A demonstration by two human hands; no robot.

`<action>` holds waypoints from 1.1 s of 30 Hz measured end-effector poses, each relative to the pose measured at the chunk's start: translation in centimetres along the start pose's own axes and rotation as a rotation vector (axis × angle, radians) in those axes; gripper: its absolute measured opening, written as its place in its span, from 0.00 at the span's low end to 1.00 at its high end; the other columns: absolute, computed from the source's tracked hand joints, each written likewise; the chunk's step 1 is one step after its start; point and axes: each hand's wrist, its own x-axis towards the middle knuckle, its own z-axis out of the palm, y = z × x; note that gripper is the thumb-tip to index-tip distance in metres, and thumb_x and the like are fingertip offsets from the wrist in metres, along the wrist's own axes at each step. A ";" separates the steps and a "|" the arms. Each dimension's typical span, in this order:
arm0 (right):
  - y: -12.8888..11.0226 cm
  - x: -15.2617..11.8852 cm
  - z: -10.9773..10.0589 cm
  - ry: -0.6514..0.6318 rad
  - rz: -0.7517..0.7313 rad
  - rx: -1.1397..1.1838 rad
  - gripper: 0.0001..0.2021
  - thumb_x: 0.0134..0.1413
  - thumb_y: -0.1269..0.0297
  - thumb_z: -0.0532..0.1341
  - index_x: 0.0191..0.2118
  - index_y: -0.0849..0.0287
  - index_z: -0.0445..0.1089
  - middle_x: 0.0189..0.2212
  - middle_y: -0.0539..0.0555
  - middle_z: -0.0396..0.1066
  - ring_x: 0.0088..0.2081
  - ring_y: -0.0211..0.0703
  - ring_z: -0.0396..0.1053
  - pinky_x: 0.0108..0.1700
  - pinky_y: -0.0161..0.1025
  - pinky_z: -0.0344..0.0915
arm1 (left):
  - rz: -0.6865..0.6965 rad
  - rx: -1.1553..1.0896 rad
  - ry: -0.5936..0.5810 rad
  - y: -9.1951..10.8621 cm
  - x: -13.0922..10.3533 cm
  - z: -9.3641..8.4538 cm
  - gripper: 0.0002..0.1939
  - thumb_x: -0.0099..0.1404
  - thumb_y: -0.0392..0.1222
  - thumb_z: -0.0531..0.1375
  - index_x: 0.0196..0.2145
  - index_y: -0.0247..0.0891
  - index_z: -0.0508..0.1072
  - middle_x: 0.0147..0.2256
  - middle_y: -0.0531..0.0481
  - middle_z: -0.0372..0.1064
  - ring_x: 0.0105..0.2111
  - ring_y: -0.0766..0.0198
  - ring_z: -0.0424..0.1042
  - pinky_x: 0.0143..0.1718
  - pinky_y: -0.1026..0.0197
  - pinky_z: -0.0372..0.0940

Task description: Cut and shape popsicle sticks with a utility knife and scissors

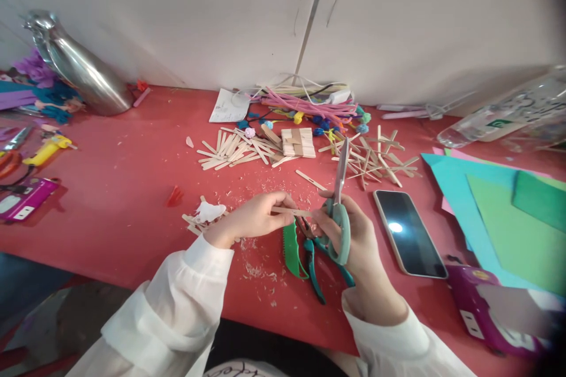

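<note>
My left hand pinches one end of a wooden craft stick over the red table. The other end of that stick meets the fingers of my right hand. Scissors with pale green handles are gripped in my right hand, their blades pointing up and away. Under my hands lie pliers with teal handles and a green toothed plastic tool. Wood shavings are scattered around. Beyond, a single craft stick lies near a pile of craft sticks and a bundled stack.
A phone and coloured paper sheets lie right, by a purple power strip. Crossed sticks and pink pipe cleaners are at the back. Left stand a steel jug and a yellow glue gun.
</note>
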 end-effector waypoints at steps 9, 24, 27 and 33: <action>-0.3 -0.1 0.0 0.028 -0.027 0.002 0.16 0.46 0.62 0.64 0.42 0.55 0.63 0.21 0.42 0.61 0.18 0.32 0.62 0.19 0.32 0.62 | 0.174 0.198 0.169 -0.1 0.3 0.2 0.08 0.64 0.42 0.56 0.35 0.38 0.73 0.34 0.48 0.73 0.35 0.63 0.73 0.36 0.62 0.66; 0.1 0.1 0.2 0.004 -0.021 0.017 0.16 0.46 0.60 0.64 0.41 0.56 0.63 0.19 0.42 0.62 0.18 0.32 0.61 0.21 0.33 0.62 | 0.080 0.217 0.106 -0.2 0.4 0.1 0.14 0.67 0.44 0.50 0.32 0.35 0.71 0.30 0.49 0.70 0.31 0.64 0.69 0.32 0.63 0.61; 0.2 0.1 0.2 -0.007 -0.023 0.020 0.16 0.47 0.60 0.63 0.42 0.55 0.63 0.18 0.42 0.63 0.18 0.32 0.61 0.21 0.33 0.62 | 0.026 0.198 0.045 -0.2 0.3 0.0 0.15 0.67 0.45 0.49 0.30 0.35 0.69 0.28 0.51 0.68 0.29 0.65 0.67 0.30 0.65 0.59; 0.5 0.1 0.1 -0.003 -0.018 0.025 0.15 0.46 0.61 0.63 0.42 0.54 0.63 0.19 0.41 0.60 0.19 0.32 0.62 0.22 0.32 0.63 | 0.016 0.189 -0.009 0.0 0.2 0.0 0.13 0.66 0.41 0.49 0.27 0.36 0.66 0.24 0.54 0.63 0.25 0.68 0.64 0.29 0.66 0.57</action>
